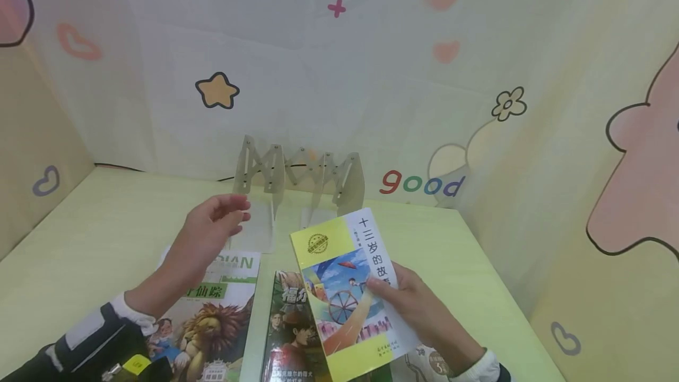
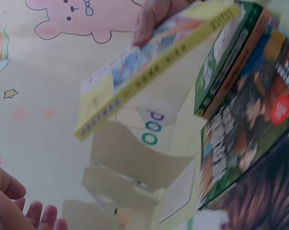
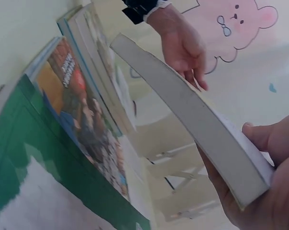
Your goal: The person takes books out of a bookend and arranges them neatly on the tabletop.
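Observation:
In the head view my right hand [image 1: 419, 305] grips a yellow-and-white paperback book [image 1: 343, 335] by its right edge, thumb across the cover. The book is lifted and tilted above other books; the right wrist view shows its page edges [image 3: 202, 129]. My left hand [image 1: 207, 231] hovers to the left with fingers loosely bent, holding nothing. Below its forearm lies a book with a lion cover [image 1: 217, 335]. A dark-covered book [image 1: 289, 329] lies partly hidden under the raised paperback. Behind both hands stands a folding expandable bookend [image 1: 350, 184] with upright panels.
A green book [image 3: 53, 148] lies at the near right, mostly hidden in the head view. The pale yellow-green table [image 1: 451, 252] meets a printed curtain [image 1: 318, 75] at the back and sides.

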A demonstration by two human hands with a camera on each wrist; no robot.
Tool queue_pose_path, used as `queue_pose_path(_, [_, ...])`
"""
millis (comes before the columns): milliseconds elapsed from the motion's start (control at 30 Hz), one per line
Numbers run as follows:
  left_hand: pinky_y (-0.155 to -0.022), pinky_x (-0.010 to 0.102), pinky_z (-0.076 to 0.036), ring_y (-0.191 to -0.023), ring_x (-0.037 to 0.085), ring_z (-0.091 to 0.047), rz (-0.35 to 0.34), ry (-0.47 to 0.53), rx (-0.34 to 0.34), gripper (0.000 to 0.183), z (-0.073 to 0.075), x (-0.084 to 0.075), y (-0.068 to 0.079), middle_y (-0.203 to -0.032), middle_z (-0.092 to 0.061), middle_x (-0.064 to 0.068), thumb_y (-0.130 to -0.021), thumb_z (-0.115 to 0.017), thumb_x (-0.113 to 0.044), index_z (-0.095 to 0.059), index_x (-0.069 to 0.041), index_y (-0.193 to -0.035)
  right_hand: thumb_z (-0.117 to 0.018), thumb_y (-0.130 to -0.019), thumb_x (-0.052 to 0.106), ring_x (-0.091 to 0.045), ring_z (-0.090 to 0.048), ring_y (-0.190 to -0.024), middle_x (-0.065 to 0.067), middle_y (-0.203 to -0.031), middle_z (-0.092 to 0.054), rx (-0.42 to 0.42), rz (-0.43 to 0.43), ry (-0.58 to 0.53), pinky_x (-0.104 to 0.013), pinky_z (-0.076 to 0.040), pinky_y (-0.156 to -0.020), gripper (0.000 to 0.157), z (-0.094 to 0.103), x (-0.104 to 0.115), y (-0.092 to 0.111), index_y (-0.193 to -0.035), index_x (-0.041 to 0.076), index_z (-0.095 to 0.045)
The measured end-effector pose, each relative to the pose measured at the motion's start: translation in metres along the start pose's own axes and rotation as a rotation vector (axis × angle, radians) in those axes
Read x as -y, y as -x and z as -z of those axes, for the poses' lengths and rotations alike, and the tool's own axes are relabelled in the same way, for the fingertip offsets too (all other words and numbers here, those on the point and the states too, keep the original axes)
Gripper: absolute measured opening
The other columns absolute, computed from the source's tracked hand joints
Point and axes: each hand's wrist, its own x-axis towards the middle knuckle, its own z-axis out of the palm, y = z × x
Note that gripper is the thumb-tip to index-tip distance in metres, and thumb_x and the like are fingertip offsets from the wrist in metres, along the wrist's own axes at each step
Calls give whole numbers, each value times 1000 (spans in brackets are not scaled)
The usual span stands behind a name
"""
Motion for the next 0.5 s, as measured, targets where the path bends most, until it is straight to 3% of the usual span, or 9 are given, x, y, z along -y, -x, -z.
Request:
queue_pose_path(100, [-93, 29, -46, -118, 24, -51, -73, -91, -89, 44, 7, -1, -6, -128, -53, 11, -101, -47, -29, -49, -2, -135, -49, -100, 31, -44, -66, -85, -25, -108, -63, -13, 10, -17, -55, -52, -68, 57, 10, 7, 10, -148, 5, -33])
queue_pose_path(233, [-94, 40, -42, -120, 25, -46, -120, -144, -170, 46, 13, -1, -18, -129, -52, 12, -100, -47, -31, -49, -3, -136, -47, -101, 30, -46, -65, -86, -27, -107, -63, -62, 31, -14, -56, -52, -67, 57, 23, 18, 24, -148, 3, -29])
queue_pose_path(400, [-101, 46, -39, -128, 28, -43, -123, -147, -187, 51, 18, 0, -35, -137, -48, 13, -100, -46, -33, -44, -3, -141, -42, -103, 29, -43, -67, -82, -23, -102, -65, -150, 69, 29, -55, -52, -65, 54, 37, 30, 39, -143, -3, -28])
queue_pose_path(500, [-102, 43, -40, -130, 28, -43, -110, -146, -175, 54, 17, 2, -46, -141, -46, 13, -100, -45, -35, -41, -3, -144, -42, -103, 30, -41, -68, -81, -19, -100, -67, -218, 71, 22, -55, -51, -65, 50, 44, 34, 48, -142, 1, -30])
